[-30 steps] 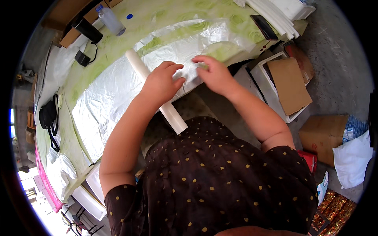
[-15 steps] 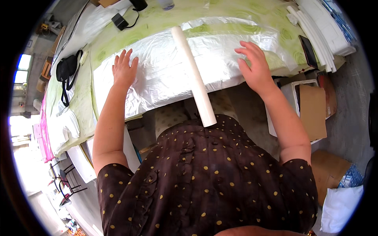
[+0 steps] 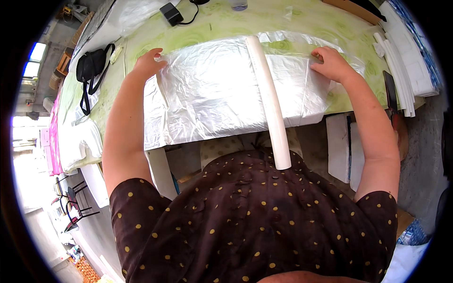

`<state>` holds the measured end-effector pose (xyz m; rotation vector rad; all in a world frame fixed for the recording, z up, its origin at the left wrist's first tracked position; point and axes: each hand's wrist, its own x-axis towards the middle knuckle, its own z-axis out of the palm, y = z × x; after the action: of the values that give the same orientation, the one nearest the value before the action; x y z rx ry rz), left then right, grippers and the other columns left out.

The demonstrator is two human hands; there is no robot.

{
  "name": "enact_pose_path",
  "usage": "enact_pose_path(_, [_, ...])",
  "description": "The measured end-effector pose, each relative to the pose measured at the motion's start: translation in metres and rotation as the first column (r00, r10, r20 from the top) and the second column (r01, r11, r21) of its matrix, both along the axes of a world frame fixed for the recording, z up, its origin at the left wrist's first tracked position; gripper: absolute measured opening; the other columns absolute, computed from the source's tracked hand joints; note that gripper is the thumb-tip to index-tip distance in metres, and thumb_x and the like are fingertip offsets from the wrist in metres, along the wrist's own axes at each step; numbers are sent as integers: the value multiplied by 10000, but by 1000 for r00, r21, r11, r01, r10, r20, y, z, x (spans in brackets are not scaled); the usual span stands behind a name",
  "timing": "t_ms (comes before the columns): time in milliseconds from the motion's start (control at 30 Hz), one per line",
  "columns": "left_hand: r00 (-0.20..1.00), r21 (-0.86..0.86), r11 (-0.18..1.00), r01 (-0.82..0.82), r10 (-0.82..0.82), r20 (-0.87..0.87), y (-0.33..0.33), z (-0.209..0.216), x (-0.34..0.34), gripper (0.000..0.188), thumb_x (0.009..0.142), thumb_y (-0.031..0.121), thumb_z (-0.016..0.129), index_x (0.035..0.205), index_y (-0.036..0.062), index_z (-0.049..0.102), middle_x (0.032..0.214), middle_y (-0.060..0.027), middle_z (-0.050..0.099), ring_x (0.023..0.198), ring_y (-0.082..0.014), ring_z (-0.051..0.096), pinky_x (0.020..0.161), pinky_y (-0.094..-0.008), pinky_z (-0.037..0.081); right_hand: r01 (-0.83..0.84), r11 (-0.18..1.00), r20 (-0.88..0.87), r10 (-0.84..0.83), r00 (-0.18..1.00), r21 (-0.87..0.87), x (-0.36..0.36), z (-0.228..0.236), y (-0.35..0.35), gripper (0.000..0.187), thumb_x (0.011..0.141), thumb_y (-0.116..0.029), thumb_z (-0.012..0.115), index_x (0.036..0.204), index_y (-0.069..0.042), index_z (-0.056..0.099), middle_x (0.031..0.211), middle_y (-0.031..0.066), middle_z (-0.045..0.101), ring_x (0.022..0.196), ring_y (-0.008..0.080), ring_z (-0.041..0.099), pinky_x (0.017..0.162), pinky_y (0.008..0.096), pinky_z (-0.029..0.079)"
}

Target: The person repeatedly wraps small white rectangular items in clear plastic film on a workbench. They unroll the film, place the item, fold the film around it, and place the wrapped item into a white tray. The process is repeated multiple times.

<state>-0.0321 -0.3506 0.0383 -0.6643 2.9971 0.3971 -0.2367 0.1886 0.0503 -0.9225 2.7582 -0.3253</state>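
A thin, shiny, see-through plastic sheet [image 3: 212, 94] lies wrinkled over the table, its front part hanging at the table's edge. Across it rests a long white tube [image 3: 270, 99], tilted, its near end sticking out past the edge toward my lap. At the sheet's far left corner, the fingers of my left hand [image 3: 150, 64] are bent and closed on the film. My right hand [image 3: 333, 64] pinches the sheet's right side with thumb and fingers. Neither hand touches the tube.
A green-patterned cloth [image 3: 214, 26] covers the table. Toward the back are a black adapter [image 3: 171, 14] with its cord and a clear cup [image 3: 239, 4]. A black bag [image 3: 92, 66] lies left; white rods [image 3: 398, 75] and a dark flat phone-like object [image 3: 390, 89] lie right.
Both hands went from open with spread fingers to closed on the sheet's sides. The sheet now spreads flatter between them. The view has shifted, so the tube appears further right.
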Motion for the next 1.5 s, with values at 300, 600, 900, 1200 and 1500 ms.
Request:
enact_pose_path(300, [947,64,996,65,-82,310,-8,8,-37,464,748,267,797,1141,49,683,1030,-119,700,949,-232,657,860,-359,513,-165,986,-86,167,982,29,-10,-8,3,278,818,-260,744,982,-61,641,1021,143,654,1006,324,619,855,409,513])
enact_pose_path(600, [986,66,990,125,-132,106,-32,-5,-14,309,820,227,645,1058,32,670,948,-120,698,910,-239,657,854,-351,497,84,996,278,-87,957,20,-7,11,-4,237,844,-209,732,976,-37,638,885,48,629,777,178,579,726,343,498])
enact_pose_path(900, [996,96,993,68,-73,44,-32,-16,-21,318,837,251,622,1087,59,659,949,-113,694,905,-251,659,854,-346,497,74,994,226,-55,973,-76,-29,-1,1,177,876,-185,715,903,-33,629,852,57,664,777,179,592,727,340,501])
enact_pose_path(1200, [996,-101,995,-28,37,87,-17,-6,-41,376,823,308,612,1141,121,688,1044,-95,732,1031,-274,686,939,-378,498,93,996,209,-88,974,-12,-42,1,-10,206,846,-247,715,950,-77,663,946,82,698,858,239,639,774,373,522])
enact_pose_path(1500, [841,-231,970,75,-186,-508,43,-28,-6,607,842,261,718,1423,199,551,1500,-113,484,1360,-359,455,1141,-455,349,216,976,-50,-214,976,32,-71,-14,0,481,912,-387,617,1347,-181,620,1423,121,566,1314,313,526,1063,454,443])
